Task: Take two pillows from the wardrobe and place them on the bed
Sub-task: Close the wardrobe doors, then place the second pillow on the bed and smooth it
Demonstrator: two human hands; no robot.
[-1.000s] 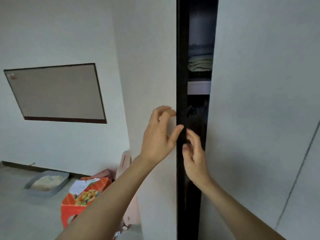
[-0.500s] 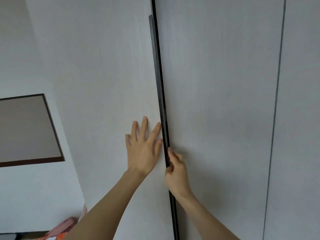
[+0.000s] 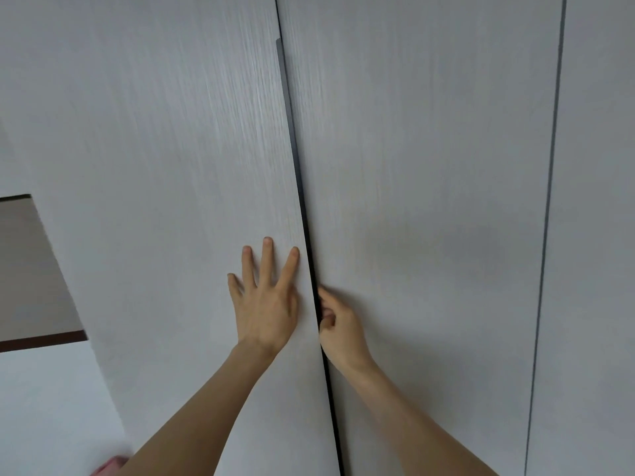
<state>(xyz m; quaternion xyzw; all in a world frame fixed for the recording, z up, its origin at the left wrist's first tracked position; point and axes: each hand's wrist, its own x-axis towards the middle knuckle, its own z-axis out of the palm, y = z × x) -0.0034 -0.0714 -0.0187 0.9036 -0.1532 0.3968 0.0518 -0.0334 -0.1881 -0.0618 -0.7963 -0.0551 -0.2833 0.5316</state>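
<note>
Two pale grey wardrobe doors fill the view, the left door (image 3: 171,149) and the right door (image 3: 412,149), meeting at a thin dark seam. A black handle strip (image 3: 291,132) runs down the left door's edge. My left hand (image 3: 264,304) lies flat on the left door beside the seam, fingers spread, holding nothing. My right hand (image 3: 340,328) is curled at the seam with its fingertips hooked on the black strip. No pillow and no bed are in view; the wardrobe's inside is hidden.
Another door panel (image 3: 598,235) stands to the right past a second dark seam. On the white wall at left hangs a brown-framed board (image 3: 31,269). A bit of something pink (image 3: 110,467) shows at the bottom left.
One second ago a gap between the doors showed shelves with folded cloth. The gap has shut down to a seam. My left hand went from gripping the door's edge to lying flat.
</note>
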